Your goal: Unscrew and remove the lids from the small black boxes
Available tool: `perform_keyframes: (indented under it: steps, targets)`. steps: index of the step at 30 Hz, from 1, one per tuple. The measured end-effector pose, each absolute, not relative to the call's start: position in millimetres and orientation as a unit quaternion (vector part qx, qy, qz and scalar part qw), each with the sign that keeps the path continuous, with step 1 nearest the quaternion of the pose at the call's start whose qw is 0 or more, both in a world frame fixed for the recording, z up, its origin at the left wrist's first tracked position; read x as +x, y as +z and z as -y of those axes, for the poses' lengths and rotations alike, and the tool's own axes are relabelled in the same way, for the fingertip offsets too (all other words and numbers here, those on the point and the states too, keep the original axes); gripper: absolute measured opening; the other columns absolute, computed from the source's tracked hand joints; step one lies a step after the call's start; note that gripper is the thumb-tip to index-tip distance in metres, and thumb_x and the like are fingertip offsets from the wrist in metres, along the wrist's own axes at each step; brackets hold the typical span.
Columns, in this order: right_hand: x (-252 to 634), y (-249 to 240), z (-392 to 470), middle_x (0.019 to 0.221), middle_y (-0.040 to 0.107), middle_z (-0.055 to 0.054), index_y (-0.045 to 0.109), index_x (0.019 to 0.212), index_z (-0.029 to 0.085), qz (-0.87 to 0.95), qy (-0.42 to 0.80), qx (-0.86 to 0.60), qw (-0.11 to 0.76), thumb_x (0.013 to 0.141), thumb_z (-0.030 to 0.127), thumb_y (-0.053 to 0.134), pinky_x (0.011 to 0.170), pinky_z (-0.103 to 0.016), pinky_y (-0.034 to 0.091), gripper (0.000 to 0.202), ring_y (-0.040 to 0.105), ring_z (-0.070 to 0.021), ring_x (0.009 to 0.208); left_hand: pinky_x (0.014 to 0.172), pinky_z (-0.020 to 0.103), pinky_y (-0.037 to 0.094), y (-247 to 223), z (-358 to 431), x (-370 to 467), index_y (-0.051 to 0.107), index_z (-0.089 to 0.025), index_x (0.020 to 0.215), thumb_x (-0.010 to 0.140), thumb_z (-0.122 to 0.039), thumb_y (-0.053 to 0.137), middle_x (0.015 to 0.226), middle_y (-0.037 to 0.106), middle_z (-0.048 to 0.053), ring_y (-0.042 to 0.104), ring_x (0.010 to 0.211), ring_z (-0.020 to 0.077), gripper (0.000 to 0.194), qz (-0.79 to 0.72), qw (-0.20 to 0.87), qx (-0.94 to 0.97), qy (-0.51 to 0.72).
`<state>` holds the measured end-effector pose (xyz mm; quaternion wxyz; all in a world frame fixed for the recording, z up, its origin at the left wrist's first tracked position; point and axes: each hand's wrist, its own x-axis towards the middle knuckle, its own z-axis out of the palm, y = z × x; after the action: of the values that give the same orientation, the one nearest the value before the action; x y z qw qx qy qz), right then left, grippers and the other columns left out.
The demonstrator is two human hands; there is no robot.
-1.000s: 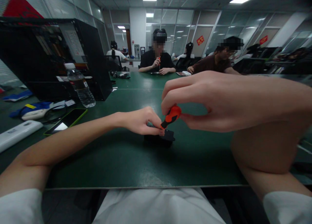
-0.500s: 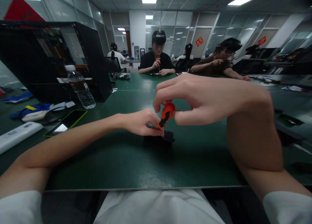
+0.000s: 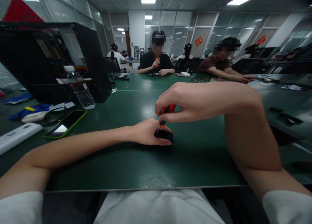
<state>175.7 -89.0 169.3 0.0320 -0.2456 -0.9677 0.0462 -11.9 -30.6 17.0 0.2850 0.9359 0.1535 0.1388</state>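
Observation:
Low over the green table, my right hand is wrapped round the handle of a red and black screwdriver. Its thin shaft points down to a small black object on the table. My left hand grips that black object from the left, thumb along its near side and fingers on the far side. The screwdriver's tip is too small to make out.
A black computer case and a water bottle stand at the left. Nearer are a green-edged phone, a white device and cables. People sit across the table. Dark flat parts lie right.
My left hand has moved from the screwdriver's lower end down onto the black object. My right hand has closed further round the handle. The person at the right has stretched their arms forward.

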Motion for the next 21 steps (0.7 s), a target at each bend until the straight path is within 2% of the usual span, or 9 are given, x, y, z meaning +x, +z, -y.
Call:
perform_keyframes:
  steps: [8, 15, 21]
  targets:
    - [177, 170, 86, 0.082, 0.075, -0.001, 0.079, 0.093, 0.019, 0.948, 0.082, -0.307, -0.012, 0.091, 0.031, 0.060, 0.061, -0.025, 0.039, 0.022, 0.060, -0.0124, 0.066, 0.075, 0.028, 0.052, 17, 34, -11, 0.077, -0.018, 0.114, 0.079, -0.054, 0.081, 0.097, 0.077, 0.006, 0.071, 0.087, 0.0220, 0.051, -0.171, 0.293, 0.928, 0.154]
    - [173, 170, 86, 0.080, 0.075, -0.002, 0.080, 0.092, 0.019, 0.949, 0.067, -0.307, -0.003, 0.090, 0.033, 0.062, 0.058, -0.024, 0.037, 0.023, 0.059, -0.0114, 0.063, 0.068, 0.026, 0.050, 14, 31, -11, 0.078, -0.016, 0.111, 0.080, -0.055, 0.079, 0.092, 0.077, 0.007, 0.070, 0.082, 0.0207, 0.050, -0.170, 0.289, 0.928, 0.160]
    - [177, 169, 86, 0.080, 0.076, -0.001, 0.081, 0.096, 0.019, 0.944, 0.065, -0.320, -0.048, 0.093, 0.026, 0.058, 0.056, -0.024, 0.038, 0.025, 0.060, -0.0110, 0.062, 0.066, 0.023, 0.045, 13, 13, -16, 0.079, -0.016, 0.108, 0.084, -0.057, 0.076, 0.084, 0.075, 0.003, 0.067, 0.075, 0.0164, 0.048, -0.178, 0.238, 0.940, 0.169]
